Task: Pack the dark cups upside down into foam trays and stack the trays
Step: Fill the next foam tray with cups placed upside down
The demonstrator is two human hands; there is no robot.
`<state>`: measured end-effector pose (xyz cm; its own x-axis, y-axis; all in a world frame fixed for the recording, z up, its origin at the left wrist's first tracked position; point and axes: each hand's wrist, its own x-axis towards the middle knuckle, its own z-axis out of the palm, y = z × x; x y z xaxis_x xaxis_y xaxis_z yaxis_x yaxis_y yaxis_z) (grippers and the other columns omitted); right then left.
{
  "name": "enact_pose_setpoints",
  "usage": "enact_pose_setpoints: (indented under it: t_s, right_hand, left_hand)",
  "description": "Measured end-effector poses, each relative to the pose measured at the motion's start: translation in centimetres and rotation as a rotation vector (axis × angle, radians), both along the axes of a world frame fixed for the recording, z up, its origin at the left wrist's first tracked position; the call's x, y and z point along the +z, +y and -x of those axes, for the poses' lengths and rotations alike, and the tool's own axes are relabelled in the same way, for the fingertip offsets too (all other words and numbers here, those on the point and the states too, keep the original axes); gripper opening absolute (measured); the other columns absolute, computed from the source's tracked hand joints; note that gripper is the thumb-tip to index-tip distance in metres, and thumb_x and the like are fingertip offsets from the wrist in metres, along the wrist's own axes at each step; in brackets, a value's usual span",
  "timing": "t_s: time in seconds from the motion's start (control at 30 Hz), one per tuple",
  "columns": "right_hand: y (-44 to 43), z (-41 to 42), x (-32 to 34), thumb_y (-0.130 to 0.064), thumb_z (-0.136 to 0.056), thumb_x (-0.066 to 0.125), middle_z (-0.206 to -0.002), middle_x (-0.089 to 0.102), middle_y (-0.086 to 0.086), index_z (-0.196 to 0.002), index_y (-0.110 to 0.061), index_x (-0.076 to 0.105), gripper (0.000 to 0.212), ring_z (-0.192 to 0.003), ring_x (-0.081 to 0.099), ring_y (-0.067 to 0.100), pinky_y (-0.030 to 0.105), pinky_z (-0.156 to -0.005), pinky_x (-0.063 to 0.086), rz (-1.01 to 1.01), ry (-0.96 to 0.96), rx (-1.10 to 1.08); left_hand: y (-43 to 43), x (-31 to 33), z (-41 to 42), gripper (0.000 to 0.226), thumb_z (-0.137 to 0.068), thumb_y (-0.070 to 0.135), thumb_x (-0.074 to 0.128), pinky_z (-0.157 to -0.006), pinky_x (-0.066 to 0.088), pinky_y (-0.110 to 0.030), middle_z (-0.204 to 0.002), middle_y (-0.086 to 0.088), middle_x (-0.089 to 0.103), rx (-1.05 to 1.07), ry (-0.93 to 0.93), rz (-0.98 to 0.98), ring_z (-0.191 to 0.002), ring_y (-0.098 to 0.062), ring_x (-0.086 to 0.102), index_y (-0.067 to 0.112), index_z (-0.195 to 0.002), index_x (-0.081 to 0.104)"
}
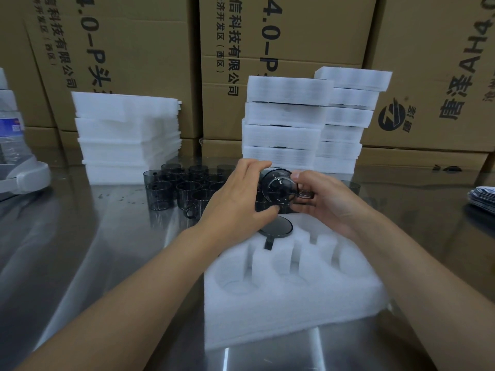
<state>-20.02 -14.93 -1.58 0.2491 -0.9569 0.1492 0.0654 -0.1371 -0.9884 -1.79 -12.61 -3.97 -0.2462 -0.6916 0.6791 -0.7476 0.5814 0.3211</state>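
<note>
A white foam tray [289,311] with round pockets lies in front of me on the steel table. One dark cup [277,228] sits upside down in its far left pocket, handle toward me. Above the tray's far edge both hands hold another dark cup [280,187], tipped on its side with its base facing me. My left hand [238,199] curls round its left side. My right hand [321,202] pinches its handle side. Several loose dark cups [184,187] stand upright in a cluster to the left, behind my left hand.
Two stacks of filled foam trays [286,121] rise behind the hands. A pile of foam trays [128,135] stands at the back left. Cardboard boxes [267,36] wall off the rear. A water bottle [10,129] stands far left, and flat packets [482,196] lie far right.
</note>
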Motion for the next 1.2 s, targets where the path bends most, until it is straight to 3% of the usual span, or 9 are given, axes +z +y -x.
enact_pose_setpoints:
  t_s: [0.1, 0.27, 0.47, 0.7, 0.83, 0.97, 1.1, 1.2]
  right_hand:
    - [-0.1, 0.1, 0.1, -0.020, -0.087, 0.064, -0.093, 0.057, 0.007, -0.105, -0.014, 0.066, 0.019, -0.069, 0.063, 0.012, 0.025, -0.067, 0.051, 0.008, -0.017, 0.003]
    - [-0.1, 0.1, 0.1, -0.023, -0.067, 0.066, -0.098, 0.068, 0.004, -0.120, -0.012, 0.063, 0.054, -0.082, 0.064, 0.017, 0.030, -0.080, 0.051, 0.002, -0.031, 0.041]
    - [-0.1, 0.0, 0.1, -0.018, -0.064, 0.063, -0.086, 0.070, -0.001, -0.109, -0.019, 0.064, 0.045, -0.078, 0.063, 0.016, 0.030, -0.077, 0.052, 0.008, -0.061, 0.074]
    - [-0.4, 0.1, -0.1, -0.017, -0.064, 0.063, -0.087, 0.070, 0.000, -0.114, -0.017, 0.062, 0.050, -0.079, 0.062, 0.017, 0.029, -0.076, 0.052, 0.012, -0.068, 0.094]
    - [-0.2, 0.2, 0.2, -0.015, -0.063, 0.064, -0.091, 0.064, 0.005, -0.111, -0.018, 0.063, 0.048, -0.081, 0.057, 0.019, 0.026, -0.068, 0.054, 0.011, -0.006, 0.090]
    - [-0.2, 1.5, 0.9, -0.018, -0.066, 0.069, -0.092, 0.071, 0.003, -0.117, -0.029, 0.062, 0.053, -0.069, 0.064, 0.015, 0.023, -0.061, 0.052, 0.051, 0.099, 0.147]
    - [-0.3, 3.5, 1.2, -0.015, -0.070, 0.072, -0.114, 0.067, 0.000, -0.124, -0.039, 0.060, 0.060, -0.081, 0.068, 0.023, 0.030, -0.072, 0.055, 0.014, 0.197, 0.332]
    - [-0.4, 3.6, 0.9, -0.013, -0.072, 0.074, -0.113, 0.068, 0.004, -0.118, -0.028, 0.066, 0.050, -0.094, 0.069, 0.025, 0.030, -0.075, 0.055, 0.037, 0.263, 0.381]
  left_hand:
    - [-0.2, -0.1, 0.0, 0.070, -0.083, 0.032, 0.068, -0.081, 0.040, -0.023, -0.129, 0.013, 0.037, 0.000, 0.013, 0.020, -0.112, -0.004, 0.043, 0.026, -0.142, 0.031]
    - [-0.3, -0.3, 0.0, 0.069, -0.086, 0.029, 0.068, -0.087, 0.036, -0.022, -0.130, 0.011, 0.045, 0.009, 0.026, 0.005, -0.115, -0.006, 0.043, 0.029, -0.143, 0.030]
    - [-0.1, 0.0, 0.0, 0.065, -0.086, 0.023, 0.068, -0.094, 0.043, -0.032, -0.127, 0.007, 0.045, -0.012, 0.023, -0.002, -0.117, -0.011, 0.045, 0.026, -0.142, 0.034]
    - [0.1, 0.1, 0.0, 0.063, -0.087, 0.022, 0.067, -0.093, 0.045, -0.037, -0.128, 0.006, 0.045, -0.021, 0.013, -0.001, -0.117, -0.012, 0.045, 0.026, -0.141, 0.035]
    - [0.0, 0.1, -0.1, 0.062, -0.087, 0.022, 0.067, -0.093, 0.045, -0.038, -0.129, 0.007, 0.044, -0.039, 0.004, -0.011, -0.118, -0.011, 0.044, 0.026, -0.140, 0.035]
    - [-0.1, 0.1, 0.0, 0.063, -0.089, 0.027, 0.064, -0.091, 0.043, -0.032, -0.127, 0.012, 0.043, -0.065, 0.001, -0.020, -0.117, -0.006, 0.044, 0.028, -0.143, 0.031]
    - [-0.2, 0.0, 0.1, 0.058, -0.093, 0.033, 0.058, -0.079, 0.042, -0.025, -0.112, 0.025, 0.038, -0.068, 0.013, -0.030, -0.097, 0.005, 0.041, 0.033, -0.144, 0.030]
    - [-0.2, 0.0, 0.1, 0.056, -0.092, 0.035, 0.058, -0.077, 0.041, -0.024, -0.112, 0.026, 0.038, -0.078, -0.004, -0.048, -0.096, 0.006, 0.042, 0.036, -0.142, 0.032]
